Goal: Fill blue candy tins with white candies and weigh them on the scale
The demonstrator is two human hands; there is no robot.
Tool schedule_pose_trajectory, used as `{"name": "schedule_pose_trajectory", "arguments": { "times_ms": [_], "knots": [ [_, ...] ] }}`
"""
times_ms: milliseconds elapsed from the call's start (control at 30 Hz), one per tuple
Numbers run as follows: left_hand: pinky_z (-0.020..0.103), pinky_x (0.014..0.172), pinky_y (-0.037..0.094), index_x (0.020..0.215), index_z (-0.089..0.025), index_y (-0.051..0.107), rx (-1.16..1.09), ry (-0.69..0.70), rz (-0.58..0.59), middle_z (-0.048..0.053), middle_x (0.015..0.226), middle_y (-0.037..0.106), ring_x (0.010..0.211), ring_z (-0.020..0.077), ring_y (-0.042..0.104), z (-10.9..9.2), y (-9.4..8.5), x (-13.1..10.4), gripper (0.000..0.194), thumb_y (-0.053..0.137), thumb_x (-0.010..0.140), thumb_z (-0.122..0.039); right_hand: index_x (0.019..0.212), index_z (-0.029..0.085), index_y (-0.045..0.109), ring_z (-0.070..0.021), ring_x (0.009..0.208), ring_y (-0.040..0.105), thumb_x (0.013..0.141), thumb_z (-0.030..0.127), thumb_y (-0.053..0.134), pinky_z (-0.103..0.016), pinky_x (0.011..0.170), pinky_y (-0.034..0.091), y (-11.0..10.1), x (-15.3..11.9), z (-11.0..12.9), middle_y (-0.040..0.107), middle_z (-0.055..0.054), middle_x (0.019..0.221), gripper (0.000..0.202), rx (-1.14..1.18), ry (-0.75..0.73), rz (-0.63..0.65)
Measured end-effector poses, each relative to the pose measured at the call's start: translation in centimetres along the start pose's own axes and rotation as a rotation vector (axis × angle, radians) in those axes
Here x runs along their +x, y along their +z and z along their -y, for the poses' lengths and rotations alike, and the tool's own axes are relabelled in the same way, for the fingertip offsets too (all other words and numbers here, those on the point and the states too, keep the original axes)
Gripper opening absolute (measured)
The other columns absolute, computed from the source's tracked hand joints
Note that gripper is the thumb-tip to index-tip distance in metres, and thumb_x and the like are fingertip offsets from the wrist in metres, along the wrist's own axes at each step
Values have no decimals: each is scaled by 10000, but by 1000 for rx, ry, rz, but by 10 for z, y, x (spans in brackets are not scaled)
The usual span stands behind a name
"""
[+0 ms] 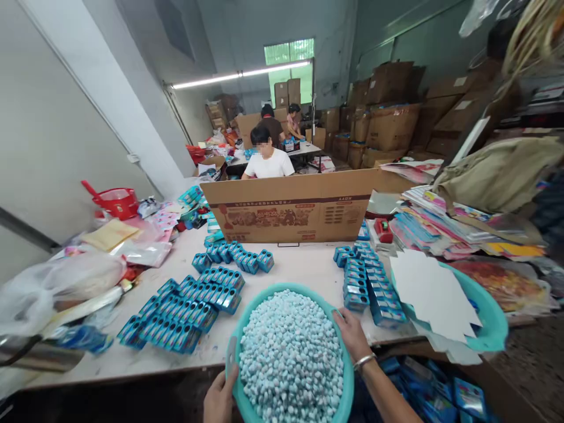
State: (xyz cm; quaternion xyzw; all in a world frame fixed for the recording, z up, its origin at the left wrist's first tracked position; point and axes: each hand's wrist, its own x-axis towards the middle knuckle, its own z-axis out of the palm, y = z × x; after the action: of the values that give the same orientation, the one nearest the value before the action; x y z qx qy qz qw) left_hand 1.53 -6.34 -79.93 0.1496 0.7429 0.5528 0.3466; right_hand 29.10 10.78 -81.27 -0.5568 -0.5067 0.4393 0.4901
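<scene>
At the near edge of the bench (304, 261), two hands on a heaped turquoise basin (349, 388)

Between the hands sits the basin, so neither hand is clearly nearer: both touch its rim. The left hand (220, 396) meets it on the near left side, at the lower end of a pale handle-like tab (231, 351); the right hand (352, 336) is farther along, on the basin's right side. Pale blue pellets (291, 352) rise in a mound inside. No firm long axis shows; the basin looks roundish, and the view may distort it. The right grip is closed on the rim, thumb over the edge. The left grip seems closed too, thumb on the rim.

Left of the basin and beyond its right side stand rows of small blue boxes (194, 308). Beyond the basin, a long cardboard carton (286, 214) hides the lower body of a person in white (271, 164). Right of the basin, white card (429, 288) covers much of a second turquoise tub (496, 320).

The bottom of the view cuts off the basin's near end and part of the left hand, whose fingers are mostly hidden. What bears the basin's weight, and what the pellets are, cannot be told.
</scene>
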Motion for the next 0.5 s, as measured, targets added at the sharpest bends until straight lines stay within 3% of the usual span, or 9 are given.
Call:
{"name": "schedule_pose_trajectory", "arguments": {
  "times_ms": [100, 233, 333, 500],
  "knots": [
    [314, 548, 473, 698, -141, 666, -67, 24, 180, 33, 616, 628, 640, 226, 594, -37, 61, 44, 640, 732, 443, -724, 589, 226, 497, -211, 643, 497, 612, 710, 567, -333, 637, 407, -3, 61, -2, 538, -1, 583, 490, -47, -7, -93],
    [248, 484, 394, 709, -126, 636, -98, 44, 285, -4, 579, 569, 564, 150, 516, -71, 137, 106, 624, 750, 480, -695, 613, 224, 507, -218, 683, 491, 609, 751, 537, -344, 672, 401, -5, 134, -9, 555, -18, 622, 528, -113, -18, -215],
    [243, 487, 400, 702, -125, 625, -82, 19, 325, -29, 552, 541, 534, 129, 508, -81, 182, 152, 564, 768, 534, -644, 631, 220, 515, -217, 699, 479, 599, 764, 508, -345, 683, 394, -2, 176, -18, 557, -26, 644, 545, -134, -18, -291],
    [220, 501, 428, 789, -135, 607, 4, -44, 380, -45, 635, 561, 512, 77, 499, -81, 236, 207, 322, 648, 855, -448, 606, 235, 472, -207, 687, 459, 606, 727, 482, -339, 669, 388, 4, 215, -38, 508, -5, 609, 492, -155, -4, -390]
  ]
}}
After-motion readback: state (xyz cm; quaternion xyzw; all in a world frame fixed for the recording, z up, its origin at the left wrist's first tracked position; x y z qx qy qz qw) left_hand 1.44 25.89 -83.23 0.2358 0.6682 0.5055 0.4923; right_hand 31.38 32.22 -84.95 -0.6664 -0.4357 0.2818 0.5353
